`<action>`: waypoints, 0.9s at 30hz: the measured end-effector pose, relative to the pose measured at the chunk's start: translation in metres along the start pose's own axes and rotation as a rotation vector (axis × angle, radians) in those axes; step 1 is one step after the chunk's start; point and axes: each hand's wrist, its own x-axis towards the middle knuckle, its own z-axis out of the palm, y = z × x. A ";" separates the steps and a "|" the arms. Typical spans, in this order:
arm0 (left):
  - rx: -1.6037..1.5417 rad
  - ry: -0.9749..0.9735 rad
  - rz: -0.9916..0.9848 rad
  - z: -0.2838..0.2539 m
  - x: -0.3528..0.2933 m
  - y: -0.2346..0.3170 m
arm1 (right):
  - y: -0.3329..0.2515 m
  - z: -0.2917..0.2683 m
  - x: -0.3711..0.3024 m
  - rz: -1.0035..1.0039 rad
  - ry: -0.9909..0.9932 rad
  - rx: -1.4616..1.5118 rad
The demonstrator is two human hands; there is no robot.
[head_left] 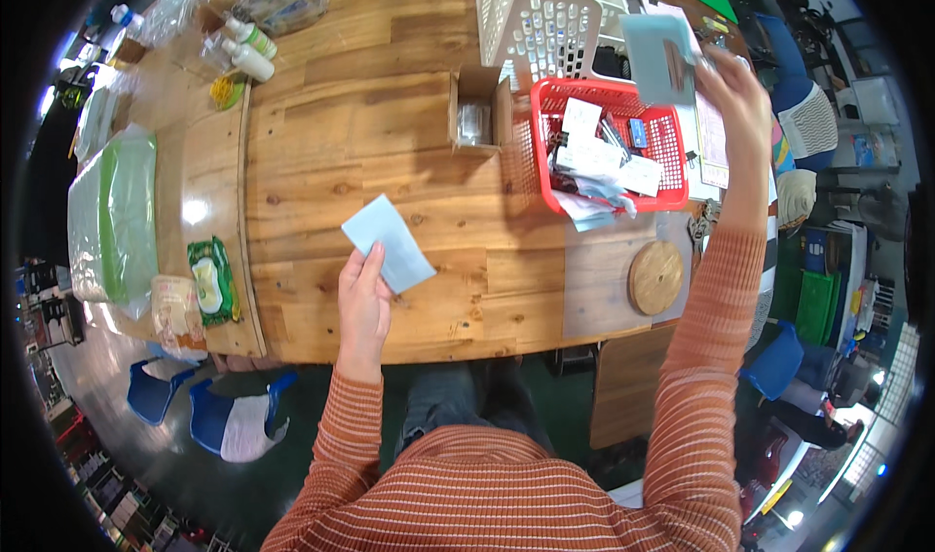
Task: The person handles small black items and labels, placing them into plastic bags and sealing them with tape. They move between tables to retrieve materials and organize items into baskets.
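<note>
In the head view, the left hand (364, 299) was above the near middle of the wooden table (331, 152), its thumb laid over a pale blue sheet (388, 243) and its fingers grasping the near left edge. The sheet lay tilted, its far end leaning left. The right hand (736, 92) was reached out to the far right, its fingers grasping the right edge of a pale blue piece (654, 60); blur hid their exact grip. That piece hung above the far right corner of a red basket (539, 128), which held papers and small stationery. Just left of the basket stood an open cardboard box (504, 112), and beyond it a white perforated basket (541, 28). Near right on the table lay a round wooden disc (655, 277); well apart, at the near left, was a green packet (214, 281).
</note>
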 end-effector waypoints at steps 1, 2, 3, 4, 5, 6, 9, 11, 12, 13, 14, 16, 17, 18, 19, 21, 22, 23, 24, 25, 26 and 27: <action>0.020 0.014 -0.005 -0.003 0.000 -0.002 | 0.017 -0.006 0.036 -0.044 -0.060 -0.110; 0.041 0.032 -0.009 -0.007 0.000 -0.004 | 0.035 -0.005 0.067 -0.086 -0.125 -0.219; 0.059 0.046 -0.015 -0.011 0.000 -0.007 | 0.046 0.001 0.089 -0.172 -0.188 -0.394; 0.078 0.058 -0.015 -0.017 0.000 -0.009 | 0.055 0.009 0.106 -0.257 -0.256 -0.567; 0.098 0.079 -0.009 -0.026 -0.001 -0.012 | 0.063 0.025 0.122 -0.261 -0.361 -0.624; 0.118 0.104 -0.001 -0.035 -0.004 -0.013 | 0.064 0.045 0.130 -0.266 -0.470 -0.677; 0.154 0.151 0.003 -0.045 -0.016 -0.013 | 0.073 0.085 0.138 -0.211 -0.655 -0.760; 0.172 0.140 0.017 -0.050 -0.020 -0.017 | 0.084 0.091 0.135 -0.142 -0.691 -0.791; 0.186 0.127 0.016 -0.050 -0.023 -0.020 | 0.089 0.087 0.132 -0.131 -0.687 -0.839; 0.194 0.111 0.028 -0.048 -0.027 -0.024 | 0.098 0.076 0.123 -0.258 -0.529 -0.896; 0.204 0.097 0.036 -0.044 -0.032 -0.028 | 0.102 0.067 0.109 -0.377 -0.372 -0.952; 0.301 0.008 0.039 -0.035 -0.048 -0.036 | 0.063 0.040 0.050 -0.415 -0.199 -0.788; 0.388 -0.082 0.035 -0.028 -0.060 -0.040 | 0.055 0.017 0.012 -0.584 -0.133 -0.524; 0.465 -0.185 0.029 -0.015 -0.068 -0.043 | 0.037 0.003 -0.040 -0.314 -0.244 -0.406; 0.471 -0.249 0.060 0.018 -0.088 -0.050 | 0.018 -0.009 -0.091 -0.044 -0.315 -0.302; 0.644 -0.495 -0.041 0.053 -0.126 -0.069 | -0.008 -0.054 -0.222 -0.325 -0.165 -0.163; 0.744 -0.619 -0.074 0.070 -0.147 -0.084 | -0.020 -0.080 -0.281 -0.192 -0.200 -0.123; 0.738 -0.768 -0.084 0.091 -0.174 -0.108 | -0.023 -0.110 -0.337 -0.071 -0.205 -0.179; 0.825 -0.927 -0.071 0.107 -0.198 -0.132 | -0.018 -0.137 -0.389 0.077 -0.158 -0.130; 0.908 -1.036 0.003 0.122 -0.255 -0.159 | -0.025 -0.177 -0.449 0.121 -0.179 -0.140; 1.033 -1.216 -0.061 0.143 -0.255 -0.183 | -0.008 -0.181 -0.482 0.222 -0.071 -0.153; 1.116 -1.344 -0.006 0.164 -0.307 -0.210 | -0.010 -0.217 -0.536 0.231 0.027 -0.167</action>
